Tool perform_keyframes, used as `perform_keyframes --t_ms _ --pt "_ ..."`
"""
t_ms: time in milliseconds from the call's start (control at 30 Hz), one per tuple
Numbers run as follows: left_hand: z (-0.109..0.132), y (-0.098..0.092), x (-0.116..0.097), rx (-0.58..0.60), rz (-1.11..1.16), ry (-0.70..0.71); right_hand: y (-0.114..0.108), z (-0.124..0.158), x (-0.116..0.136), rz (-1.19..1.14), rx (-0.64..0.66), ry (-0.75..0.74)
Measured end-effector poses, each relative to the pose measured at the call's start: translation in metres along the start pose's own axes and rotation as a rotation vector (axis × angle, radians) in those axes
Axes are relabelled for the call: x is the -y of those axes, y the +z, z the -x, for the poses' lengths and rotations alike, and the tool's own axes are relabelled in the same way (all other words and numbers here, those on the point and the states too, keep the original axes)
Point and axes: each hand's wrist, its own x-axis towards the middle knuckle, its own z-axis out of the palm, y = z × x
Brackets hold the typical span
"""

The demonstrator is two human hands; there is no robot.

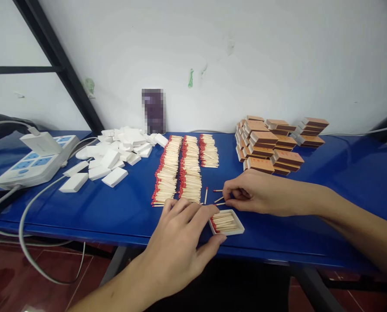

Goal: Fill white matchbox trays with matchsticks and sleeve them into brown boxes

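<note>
A small white tray (241, 228) lies near the table's front edge, partly filled with red-tipped matches (226, 221). My left hand (183, 242) holds the tray's left end between thumb and fingers. Just beyond the tray, my right hand (261, 193) has its fingers pinched at a few loose matches (218, 199) on the table; which of them it grips is hard to tell. One more loose match (206, 195) lies left of these. Long rows of matches (191, 169) stretch behind my left hand, red heads to the left.
White trays (110, 159) are heaped at the left, beside a power strip (34, 167) with cables. Brown matchboxes (261, 138) are stacked at the back right. A blurred upright object (154, 110) leans on the wall. The blue table (115, 212) ends close in front.
</note>
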Motion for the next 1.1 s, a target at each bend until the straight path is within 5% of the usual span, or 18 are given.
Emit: perform_keyframes --t_ms 333,567,800,1100 --pt "-0.001 0.002 0.002 0.011 -0.013 -0.005 0.001 0.004 0.018 -0.123 0.051 0.019" --pt "-0.001 0.001 0.003 0.006 -0.022 0.050 -0.001 0.000 0.006 0.086 -0.167 0.012" --pt "-0.001 0.003 0.004 -0.011 -0.037 0.068 0.005 -0.005 0.001 0.019 -0.019 -0.036" --pt "0.000 0.003 0.002 -0.007 -0.049 0.053 -0.005 0.005 -0.001 -0.010 0.004 -0.083"
